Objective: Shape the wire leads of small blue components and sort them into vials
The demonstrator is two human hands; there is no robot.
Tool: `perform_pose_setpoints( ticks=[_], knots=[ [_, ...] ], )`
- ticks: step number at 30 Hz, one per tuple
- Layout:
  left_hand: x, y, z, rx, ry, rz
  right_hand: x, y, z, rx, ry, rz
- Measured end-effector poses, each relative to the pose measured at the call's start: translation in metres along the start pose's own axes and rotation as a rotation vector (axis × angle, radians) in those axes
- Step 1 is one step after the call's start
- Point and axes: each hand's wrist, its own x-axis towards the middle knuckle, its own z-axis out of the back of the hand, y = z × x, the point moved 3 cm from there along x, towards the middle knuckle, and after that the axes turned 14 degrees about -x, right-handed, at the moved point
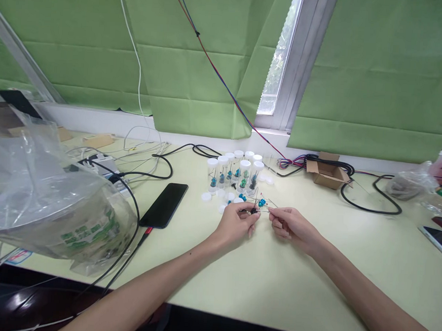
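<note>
Holding, left hand (238, 221): a small black part with thin metal wires (254, 211) is pinched between thumb and fingers, above the pale yellow-green tabletop (255, 281)
Right hand (292, 226): a thin silvery wire (264, 210) beside it is seemingly gripped by closed fingertips
Handling: judged light, its wires springy; best taken by the black body
Beyond the hands: forward reach is hemmed by white-capped clear plastic tubes (244, 175) and a shiny turquoise beaded cluster (262, 202)

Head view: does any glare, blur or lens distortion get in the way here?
In the head view, the window gap is nearly washed out; in the head view, whitish glare streaks the plastic bag; in the head view, the small black piece at the left hand lacks fine detail; toward the head view's edges, things seem stretched.
</note>
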Motion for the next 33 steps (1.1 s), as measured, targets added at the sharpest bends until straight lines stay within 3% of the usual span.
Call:
perform_pose_setpoints(
  ticks=[6,12,23,33],
  knots=[
    [-0.001,-0.007,-0.002,-0.051,-0.031,0.005,0.000,0.003,0.003,-0.292,-0.228,0.141],
    [0.000,-0.007,-0.001,-0.079,-0.054,0.016,-0.009,0.013,0.004,-0.669,-0.511,0.418],
    [-0.001,-0.010,-0.003,-0.113,-0.076,0.040,-0.012,0.017,0.004,-0.866,-0.571,0.580],
    [-0.002,-0.011,-0.005,-0.122,-0.051,0.046,-0.009,0.013,0.008,-1.069,-0.477,0.729]
  ],
)
